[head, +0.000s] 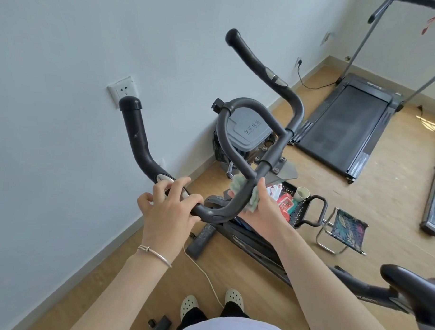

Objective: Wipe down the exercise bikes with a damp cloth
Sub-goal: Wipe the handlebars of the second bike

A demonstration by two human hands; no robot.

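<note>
The exercise bike's black handlebar (pixel 237 145) curves up in front of me, with two foam grips rising left and right. My left hand (pixel 170 207) grips the lower left bend of the bar, beside a silver sensor plate. My right hand (pixel 261 208) holds a pale green cloth (pixel 238 185) wrapped around the bar's inner loop, just below the centre stem. Part of the cloth is hidden behind the tube. The bike's saddle (pixel 414 285) shows at the lower right.
A grey lidded bin (pixel 247 131) stands by the wall behind the handlebar. A black tray (pixel 298 212) with a cup and packets, a folding stool (pixel 342 231) and a treadmill (pixel 341 124) are on the wooden floor to the right. A white cable (pixel 203 270) runs across the floor.
</note>
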